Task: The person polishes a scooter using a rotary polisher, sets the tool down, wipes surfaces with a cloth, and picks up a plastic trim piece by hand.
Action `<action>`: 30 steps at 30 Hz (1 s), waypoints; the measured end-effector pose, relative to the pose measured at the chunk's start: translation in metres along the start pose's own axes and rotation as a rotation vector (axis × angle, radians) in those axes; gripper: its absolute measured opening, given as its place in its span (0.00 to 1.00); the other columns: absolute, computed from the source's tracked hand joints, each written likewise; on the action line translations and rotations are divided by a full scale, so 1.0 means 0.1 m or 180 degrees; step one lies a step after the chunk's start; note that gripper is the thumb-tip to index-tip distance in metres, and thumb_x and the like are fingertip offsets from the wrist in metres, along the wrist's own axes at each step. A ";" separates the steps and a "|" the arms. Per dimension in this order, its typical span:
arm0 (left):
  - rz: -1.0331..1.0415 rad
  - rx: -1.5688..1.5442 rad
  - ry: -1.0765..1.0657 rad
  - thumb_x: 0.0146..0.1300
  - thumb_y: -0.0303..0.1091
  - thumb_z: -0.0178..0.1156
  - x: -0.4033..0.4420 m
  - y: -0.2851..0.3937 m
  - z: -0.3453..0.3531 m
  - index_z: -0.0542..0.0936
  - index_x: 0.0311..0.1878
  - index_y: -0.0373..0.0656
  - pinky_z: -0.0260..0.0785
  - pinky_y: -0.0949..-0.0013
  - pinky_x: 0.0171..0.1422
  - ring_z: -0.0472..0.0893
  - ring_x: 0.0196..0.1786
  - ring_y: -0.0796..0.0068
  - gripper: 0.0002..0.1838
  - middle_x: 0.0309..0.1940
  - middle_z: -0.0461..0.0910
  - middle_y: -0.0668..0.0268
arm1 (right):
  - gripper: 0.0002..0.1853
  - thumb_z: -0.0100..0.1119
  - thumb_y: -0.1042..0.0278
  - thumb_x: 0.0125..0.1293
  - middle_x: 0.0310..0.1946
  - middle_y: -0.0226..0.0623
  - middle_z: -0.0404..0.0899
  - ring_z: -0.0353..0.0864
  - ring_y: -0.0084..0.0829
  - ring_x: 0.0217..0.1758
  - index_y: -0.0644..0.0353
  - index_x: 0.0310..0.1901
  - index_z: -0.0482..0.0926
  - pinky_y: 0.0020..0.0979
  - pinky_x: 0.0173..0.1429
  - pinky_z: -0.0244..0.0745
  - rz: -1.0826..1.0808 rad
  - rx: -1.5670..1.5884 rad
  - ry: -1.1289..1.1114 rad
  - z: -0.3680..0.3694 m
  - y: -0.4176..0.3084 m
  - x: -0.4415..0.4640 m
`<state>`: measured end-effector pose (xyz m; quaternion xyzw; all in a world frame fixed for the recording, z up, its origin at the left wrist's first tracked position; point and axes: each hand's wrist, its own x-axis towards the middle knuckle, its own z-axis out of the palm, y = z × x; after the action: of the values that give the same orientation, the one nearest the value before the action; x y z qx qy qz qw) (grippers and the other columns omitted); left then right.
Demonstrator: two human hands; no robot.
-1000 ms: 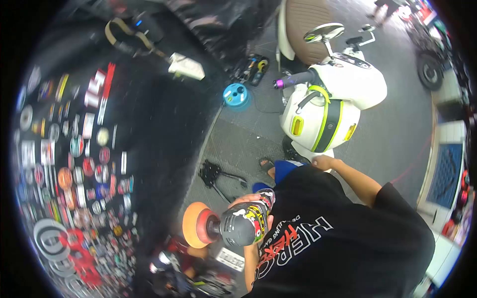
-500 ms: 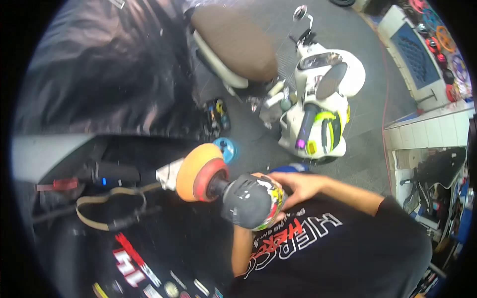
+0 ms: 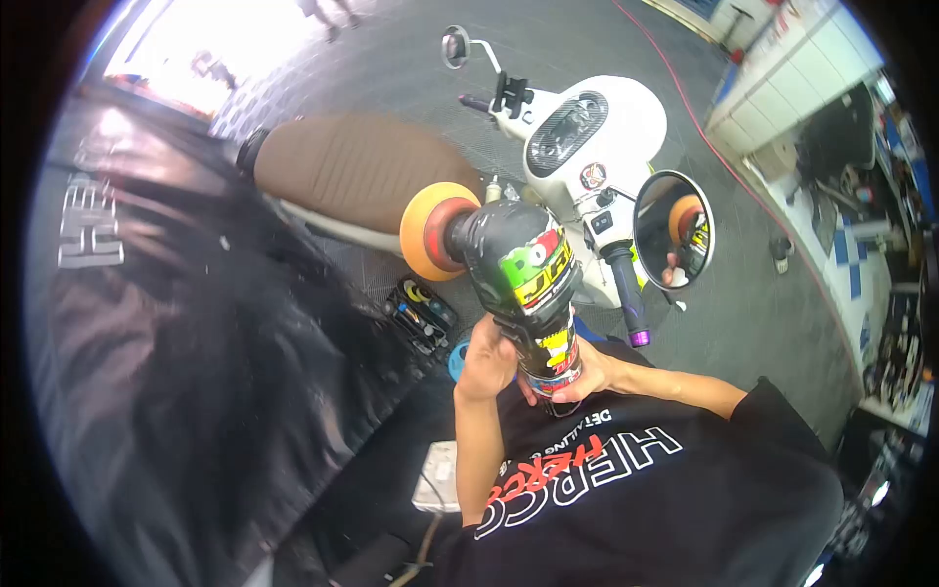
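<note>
A cordless polisher (image 3: 533,284) with a black, stickered body is held upright in front of my chest. Its orange foam pad (image 3: 421,235) on a red backing plate faces left, overlapping the brown seat in the view. My left hand (image 3: 484,362) wraps the polisher's body from the left, below the head. Lower down, my right hand (image 3: 587,375) grips the handle end from the right. A white scooter (image 3: 621,117) stands just beyond, its round mirror (image 3: 675,230) reflecting the pad and a hand. The scooter's brown seat (image 3: 352,161) lies behind the pad.
A black sheet (image 3: 196,362) covers a large shape on the left. A black caddy (image 3: 423,315) with bottles sits on the floor beside a blue round object (image 3: 458,362). A white box-like item (image 3: 438,476) lies near my left forearm. A red hose (image 3: 685,93) crosses the floor.
The polisher has turned from pointing along my view to upright, showing its stickers and handle. My left hand has come into view on it. The view has shifted, with the scooter appearing closer.
</note>
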<state>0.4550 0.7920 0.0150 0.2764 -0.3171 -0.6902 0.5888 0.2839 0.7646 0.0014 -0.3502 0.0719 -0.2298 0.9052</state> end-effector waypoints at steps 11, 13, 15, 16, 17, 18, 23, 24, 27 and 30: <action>-0.1289 -0.0724 -0.1557 0.63 0.69 0.60 1.44 0.24 -0.60 0.69 0.68 0.29 0.77 0.52 0.63 0.82 0.59 0.52 0.49 0.61 0.78 0.45 | 0.39 0.74 0.76 0.50 0.38 0.45 0.82 0.85 0.34 0.37 0.62 0.64 0.64 0.35 0.43 0.82 -0.1080 -0.0839 0.1781 -0.32 0.18 0.67; -0.1400 -0.0328 -0.2052 0.63 0.60 0.67 1.69 0.21 -0.76 0.68 0.69 0.29 0.74 0.49 0.67 0.81 0.62 0.50 0.46 0.63 0.77 0.44 | 0.38 0.74 0.75 0.49 0.37 0.45 0.82 0.85 0.35 0.36 0.62 0.63 0.65 0.35 0.42 0.82 -0.1431 -0.0583 0.2069 -0.31 0.18 0.85; -0.1734 -0.0488 -0.2108 0.63 0.63 0.65 1.75 0.10 -1.09 0.67 0.70 0.31 0.77 0.53 0.63 0.82 0.61 0.54 0.46 0.63 0.77 0.47 | 0.40 0.77 0.71 0.45 0.37 0.42 0.82 0.85 0.33 0.36 0.64 0.62 0.68 0.35 0.44 0.82 -0.1483 -0.0637 0.2620 -0.23 0.29 1.05; -0.1773 -0.0495 -0.1857 0.63 0.68 0.60 1.69 -0.07 -1.30 0.67 0.70 0.32 0.78 0.55 0.60 0.83 0.58 0.57 0.48 0.62 0.78 0.49 | 0.41 0.78 0.70 0.44 0.37 0.40 0.82 0.85 0.33 0.37 0.64 0.61 0.69 0.34 0.46 0.82 -0.1441 -0.0815 0.2916 -0.18 0.34 1.16; -0.1857 -0.0467 -0.1683 0.61 0.72 0.56 1.66 -0.19 -1.52 0.67 0.70 0.32 0.77 0.55 0.61 0.82 0.58 0.58 0.51 0.61 0.78 0.51 | 0.41 0.80 0.69 0.43 0.38 0.39 0.82 0.85 0.32 0.37 0.65 0.61 0.70 0.33 0.47 0.82 -0.1401 -0.0977 0.3186 -0.16 0.38 1.26; -0.2013 -0.0407 -0.1624 0.59 0.77 0.53 1.64 -0.22 -1.69 0.66 0.70 0.33 0.77 0.55 0.62 0.82 0.58 0.59 0.54 0.60 0.79 0.52 | 0.42 0.82 0.67 0.40 0.41 0.35 0.83 0.83 0.31 0.41 0.66 0.60 0.72 0.31 0.53 0.79 -0.1782 -0.1332 0.3508 -0.18 0.48 1.36; -0.2535 -0.0256 -0.2362 0.48 0.85 0.59 1.84 0.04 -1.23 0.63 0.67 0.31 0.72 0.48 0.66 0.83 0.47 0.58 0.63 0.42 0.81 0.54 | 0.35 0.80 0.69 0.39 0.42 0.37 0.82 0.80 0.29 0.45 0.67 0.53 0.78 0.31 0.55 0.76 -0.1673 -0.1373 0.4365 -0.19 0.86 1.51; -0.2528 -0.0174 -0.2535 0.53 0.72 0.64 1.86 -0.05 -1.32 0.64 0.66 0.32 0.71 0.48 0.67 0.83 0.47 0.58 0.54 0.42 0.81 0.53 | 0.33 0.80 0.68 0.39 0.42 0.39 0.83 0.83 0.31 0.44 0.68 0.50 0.78 0.32 0.53 0.77 -0.1479 -0.1561 0.4604 -0.19 0.94 1.49; -0.2824 -0.0456 -0.2483 0.55 0.44 0.69 1.88 -0.24 -1.49 0.67 0.62 0.33 0.71 0.52 0.59 0.82 0.45 0.58 0.37 0.40 0.80 0.51 | 0.30 0.79 0.66 0.39 0.37 0.41 0.84 0.85 0.35 0.37 0.69 0.45 0.79 0.33 0.46 0.78 -0.1526 -0.1735 0.5112 -0.25 1.02 1.61; -0.2858 -0.0101 -0.2485 0.54 0.50 0.68 2.03 -0.14 -1.36 0.68 0.59 0.33 0.73 0.55 0.54 0.81 0.42 0.57 0.37 0.38 0.79 0.51 | 0.26 0.79 0.68 0.41 0.34 0.38 0.84 0.83 0.28 0.36 0.68 0.42 0.79 0.31 0.43 0.77 -0.1603 -0.1492 0.5132 -0.23 0.84 1.65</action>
<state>0.5180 0.5774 -0.0852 0.1003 -0.3519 -0.9269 0.0832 0.4540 0.7283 -0.0673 -0.2636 0.6557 -0.5796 0.4057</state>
